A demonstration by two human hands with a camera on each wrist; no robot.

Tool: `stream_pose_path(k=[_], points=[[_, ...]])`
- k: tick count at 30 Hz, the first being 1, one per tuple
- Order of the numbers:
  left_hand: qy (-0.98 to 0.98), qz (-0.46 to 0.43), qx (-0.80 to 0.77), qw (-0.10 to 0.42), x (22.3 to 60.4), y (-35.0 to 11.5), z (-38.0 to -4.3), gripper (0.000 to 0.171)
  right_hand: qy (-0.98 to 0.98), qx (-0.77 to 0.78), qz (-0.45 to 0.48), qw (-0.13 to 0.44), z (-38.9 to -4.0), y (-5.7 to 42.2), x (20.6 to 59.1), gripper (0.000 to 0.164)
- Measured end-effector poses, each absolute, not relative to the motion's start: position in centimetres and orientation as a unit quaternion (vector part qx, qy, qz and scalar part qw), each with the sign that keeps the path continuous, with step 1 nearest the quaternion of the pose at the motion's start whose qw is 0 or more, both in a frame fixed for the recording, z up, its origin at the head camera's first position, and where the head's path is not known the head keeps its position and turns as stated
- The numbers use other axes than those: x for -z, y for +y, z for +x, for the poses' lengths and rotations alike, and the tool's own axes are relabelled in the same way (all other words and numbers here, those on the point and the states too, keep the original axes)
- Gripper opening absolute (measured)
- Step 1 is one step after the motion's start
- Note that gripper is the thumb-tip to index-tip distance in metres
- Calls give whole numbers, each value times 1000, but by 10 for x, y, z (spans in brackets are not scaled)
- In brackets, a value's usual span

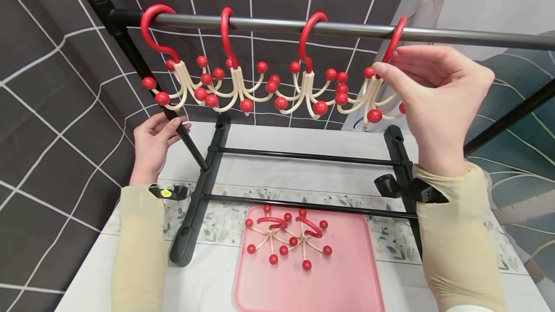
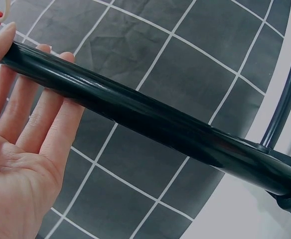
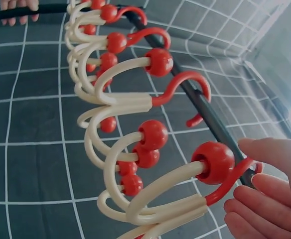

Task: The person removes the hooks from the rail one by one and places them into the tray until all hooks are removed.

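Observation:
My left hand (image 1: 151, 141) holds the slanting black post (image 2: 135, 107) of a rack, thumb on one side and fingers behind it. My right hand (image 1: 446, 88) is at the rightmost hanging multi-hook hanger (image 1: 373, 93), beside its red hook (image 3: 230, 181). In the right wrist view its thumb and fingers are spread apart around the hook and bar, not closed on them. Further cream hangers with red balls, including the left one (image 1: 182, 81), the second (image 1: 238, 88) and the third (image 1: 307, 85), hang from the metal bar (image 1: 269, 24) by red hooks.
Two more such hangers, one at left (image 1: 270, 237) and one at right (image 1: 305, 239), lie on a pink tray (image 1: 334, 283) below the rack. Black lower rods (image 1: 303, 156) join the rack's feet (image 1: 184, 244). A dark tiled-pattern sheet (image 1: 52, 124) stands behind and left.

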State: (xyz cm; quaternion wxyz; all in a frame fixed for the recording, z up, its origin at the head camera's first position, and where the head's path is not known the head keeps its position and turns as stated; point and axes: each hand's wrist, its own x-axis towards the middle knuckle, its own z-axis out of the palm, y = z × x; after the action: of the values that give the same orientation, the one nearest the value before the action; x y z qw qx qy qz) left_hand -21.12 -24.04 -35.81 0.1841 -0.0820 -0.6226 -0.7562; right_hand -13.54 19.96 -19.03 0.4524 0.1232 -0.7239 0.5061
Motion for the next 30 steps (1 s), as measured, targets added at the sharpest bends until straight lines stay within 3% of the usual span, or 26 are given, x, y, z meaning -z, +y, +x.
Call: stream_pose_path(k=[20,30], points=[[-614,-91,763,179,358,-241,-212,27,-712,-501,87,484,-138,206,192,16],[-613,-90,765,177,358,-242,-213,26,-729,-466,77,495,-145,224,198,20]])
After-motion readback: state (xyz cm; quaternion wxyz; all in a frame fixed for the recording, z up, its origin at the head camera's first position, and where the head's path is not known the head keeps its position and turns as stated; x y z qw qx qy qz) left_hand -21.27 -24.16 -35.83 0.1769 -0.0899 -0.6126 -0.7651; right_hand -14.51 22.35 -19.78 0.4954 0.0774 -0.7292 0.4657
